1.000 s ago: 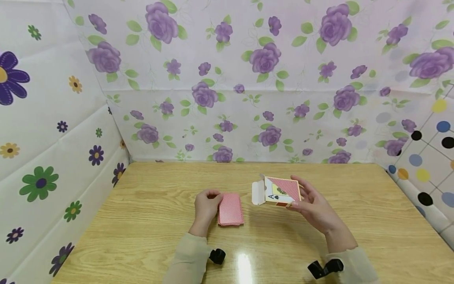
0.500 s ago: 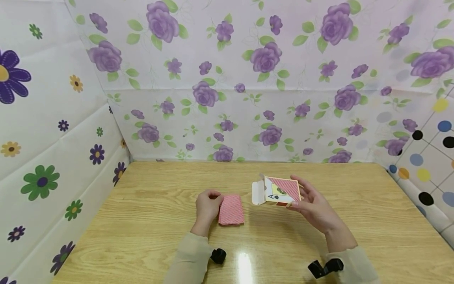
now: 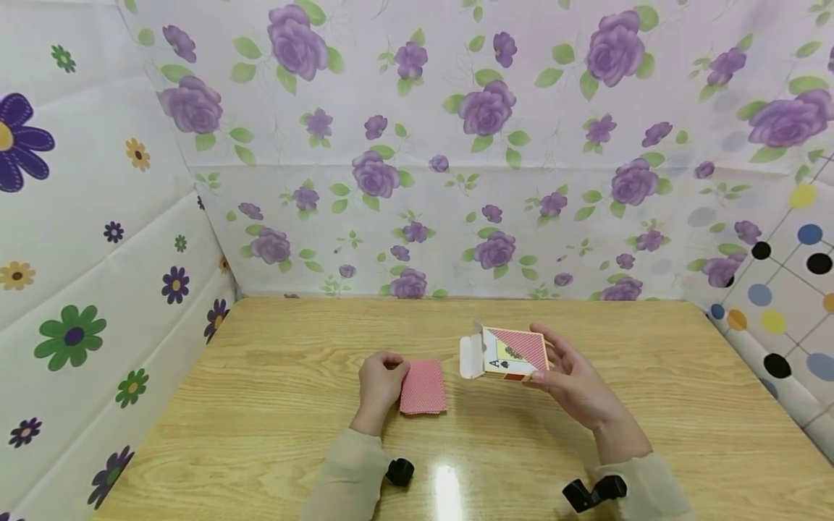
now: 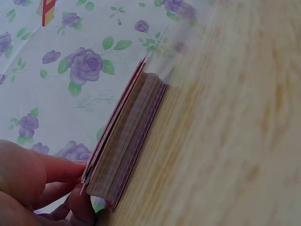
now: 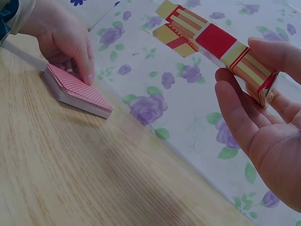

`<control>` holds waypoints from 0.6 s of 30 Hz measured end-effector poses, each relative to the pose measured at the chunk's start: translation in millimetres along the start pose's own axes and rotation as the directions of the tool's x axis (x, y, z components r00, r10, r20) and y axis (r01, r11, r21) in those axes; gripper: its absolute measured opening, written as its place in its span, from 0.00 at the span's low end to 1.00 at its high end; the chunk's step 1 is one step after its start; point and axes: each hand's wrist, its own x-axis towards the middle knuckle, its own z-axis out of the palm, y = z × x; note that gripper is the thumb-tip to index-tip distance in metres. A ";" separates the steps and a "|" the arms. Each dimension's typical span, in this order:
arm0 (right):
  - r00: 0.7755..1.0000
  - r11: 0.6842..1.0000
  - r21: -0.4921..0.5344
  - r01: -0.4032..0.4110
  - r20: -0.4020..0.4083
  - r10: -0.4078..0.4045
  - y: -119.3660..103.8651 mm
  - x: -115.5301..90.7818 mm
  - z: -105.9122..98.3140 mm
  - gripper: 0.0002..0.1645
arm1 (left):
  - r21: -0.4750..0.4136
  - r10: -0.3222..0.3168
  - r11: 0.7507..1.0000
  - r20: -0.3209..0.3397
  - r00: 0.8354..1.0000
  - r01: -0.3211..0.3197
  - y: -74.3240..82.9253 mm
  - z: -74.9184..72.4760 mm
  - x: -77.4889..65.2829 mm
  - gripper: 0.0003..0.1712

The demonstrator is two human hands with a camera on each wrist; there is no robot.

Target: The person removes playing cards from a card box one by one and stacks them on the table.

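A deck of red-backed playing cards [image 3: 423, 388] lies face down on the wooden table. My left hand [image 3: 381, 381] is at its upper left corner, thumb on top. In the left wrist view, the thumb and fingers pinch the top few cards [image 4: 113, 122], which stand slightly apart from the stack below. My right hand [image 3: 573, 376] holds a playing card box [image 3: 515, 352] above the table, to the right of the deck. An ace of spades is printed on the box, and its end flap [image 3: 472, 356] hangs open toward the left. The inside of the box is hidden.
The light wooden table [image 3: 287, 362] meets a wall of purple-flowered cloth [image 3: 417, 181] at the back. Patterned cloths stand at the left [image 3: 117, 289] and right [image 3: 782, 325]. A black band with a small block [image 3: 399, 472] sits at the left wrist.
Hands, deck and box keep nearly the same places. The whole head view shifts slightly, and the box appears a little lower and further left.
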 end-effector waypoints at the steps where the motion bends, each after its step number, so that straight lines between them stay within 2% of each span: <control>1: 1.000 1.000 0.000 -0.001 -0.001 0.001 0.3 0.1 0.1 0.46 | 0.006 -0.001 1.000 -0.001 1.000 0.001 -0.1 -0.2 -0.1 0.05; 11: 1.000 1.000 -0.010 -0.026 -0.005 0.026 3.5 3.8 -0.7 0.48 | 0.034 -0.013 0.999 0.004 1.000 0.012 -1.2 0.7 0.6 0.06; 18: 0.996 0.995 -0.047 -0.087 -0.035 0.085 4.3 8.1 -1.7 0.50 | 0.037 -0.006 0.999 0.019 1.000 0.005 -1.3 -0.6 0.7 0.08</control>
